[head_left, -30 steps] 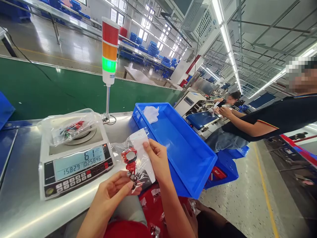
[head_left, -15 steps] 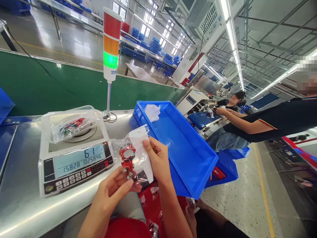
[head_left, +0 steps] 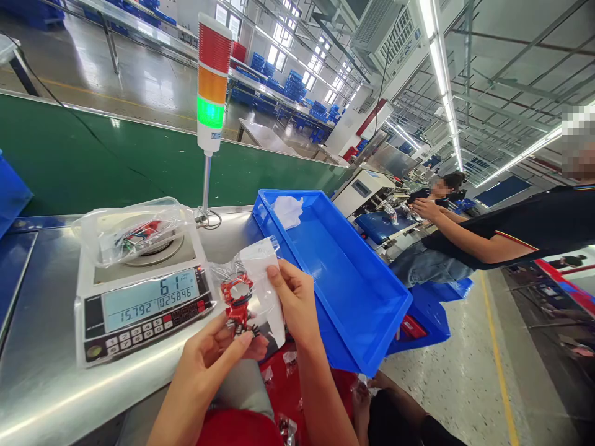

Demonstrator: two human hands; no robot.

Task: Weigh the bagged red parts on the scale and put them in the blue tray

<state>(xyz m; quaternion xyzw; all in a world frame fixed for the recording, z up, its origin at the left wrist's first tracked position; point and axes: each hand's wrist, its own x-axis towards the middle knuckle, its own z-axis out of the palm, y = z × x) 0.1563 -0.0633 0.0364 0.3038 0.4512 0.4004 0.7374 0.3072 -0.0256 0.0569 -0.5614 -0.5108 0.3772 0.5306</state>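
A clear plastic bag (head_left: pixel 264 272) with a white panel hangs between my hands, in front of the scale and the blue bin. Red and dark small parts (head_left: pixel 237 297), one of them ring-shaped, lie inside it. My left hand (head_left: pixel 223 344) pinches the bag's lower end, thumb over the parts. At the white panel's edge, my right hand (head_left: pixel 295 297) grips the bag between thumb and fingers. The digital scale (head_left: pixel 144 310) to the left reads 61, and another clear bag (head_left: pixel 139 238) of red and dark parts rests on it.
A blue plastic bin (head_left: pixel 353 279) holding a white sheet (head_left: pixel 288 210) stands to the right. Behind the scale rises a signal tower (head_left: pixel 211 87), lit green. A red surface (head_left: pixel 320 384) with small bagged pieces lies below. Another person's hand (head_left: pixel 362 402) is there; a co-worker (head_left: pixel 483 238) works farther right.
The parts in the held bag have shifted and turned slightly under my left fingers. The scale's lower-left figure has dropped a little. The co-worker's hands have moved.
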